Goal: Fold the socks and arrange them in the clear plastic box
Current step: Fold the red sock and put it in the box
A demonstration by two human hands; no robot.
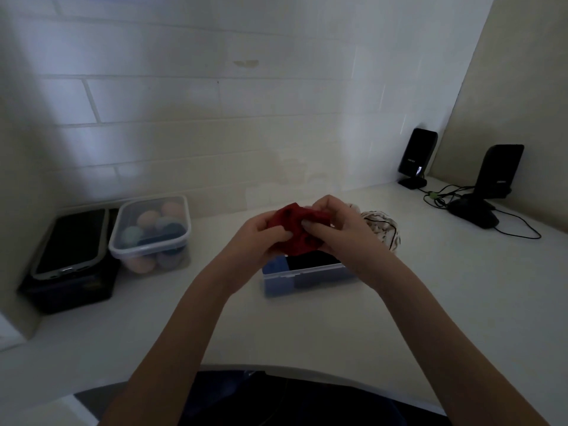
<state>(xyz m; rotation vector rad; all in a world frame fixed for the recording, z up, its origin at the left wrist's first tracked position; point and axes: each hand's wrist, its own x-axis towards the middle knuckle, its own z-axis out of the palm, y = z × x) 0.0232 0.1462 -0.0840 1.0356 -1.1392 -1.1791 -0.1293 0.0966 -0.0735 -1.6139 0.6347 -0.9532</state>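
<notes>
Both hands hold a bunched red sock (296, 229) above the middle of the white table. My left hand (258, 238) grips its left side, and my right hand (335, 226) pinches its right side with curled fingers. Just below the hands sits the clear plastic box (307, 276), open, with a blue folded sock at its left end and a dark one beside it. A cream sock with dark lines (384, 232) lies crumpled on the table behind my right hand.
A lidded clear tub of pastel balls (150, 235) stands at the left, next to a black box with a phone on top (70, 259). Two black speakers (418, 158) and a mouse with cables (473, 210) sit at the back right. A tiled wall runs behind.
</notes>
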